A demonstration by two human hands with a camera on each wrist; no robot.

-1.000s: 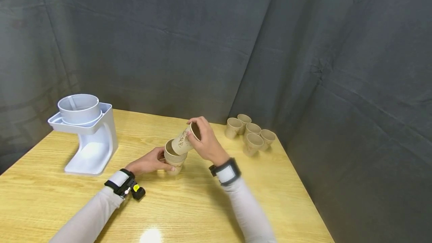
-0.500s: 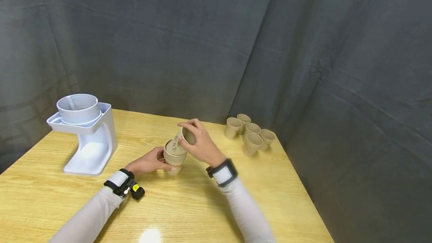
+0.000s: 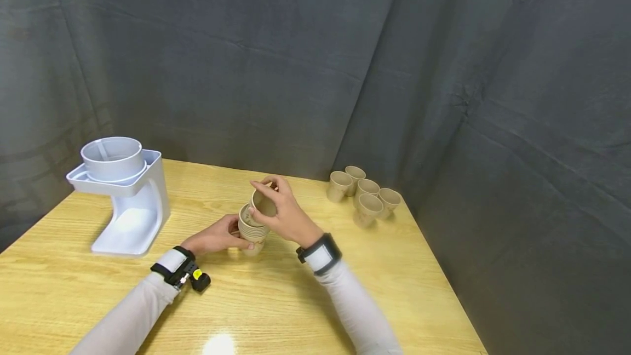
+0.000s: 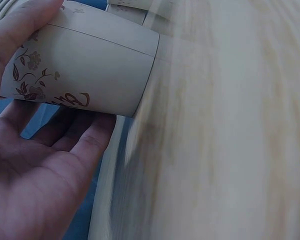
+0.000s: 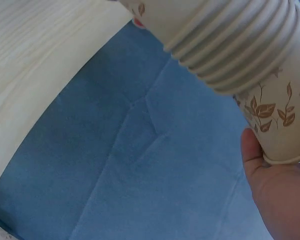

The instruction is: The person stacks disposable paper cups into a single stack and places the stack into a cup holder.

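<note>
A stack of nested beige paper cups [image 3: 253, 234] stands on the wooden table, and my left hand [image 3: 217, 236] grips it around its side. In the left wrist view the lowest cup [image 4: 85, 60] shows a brown flower print, with my thumb over it and my fingers under it. My right hand [image 3: 286, 213] holds a single paper cup [image 3: 263, 204] near its rim. That cup is tilted, its mouth toward me, its lower part inside the top of the stack. The right wrist view shows the held cup [image 5: 280, 117] partly sunk into the stacked rims [image 5: 235, 45].
Several loose paper cups [image 3: 368, 210] stand upright in a group at the table's back right. At the left is a white stand [image 3: 160, 190] bearing a round white holder [image 3: 112, 167]. A dark grey curtain [image 3: 246, 70] hangs behind the table [image 3: 276, 311] and along its right side.
My right hand has moved left and slightly down, sliding the held cup deeper into the top of the stack. My left hand has kept its grip on the stack.
</note>
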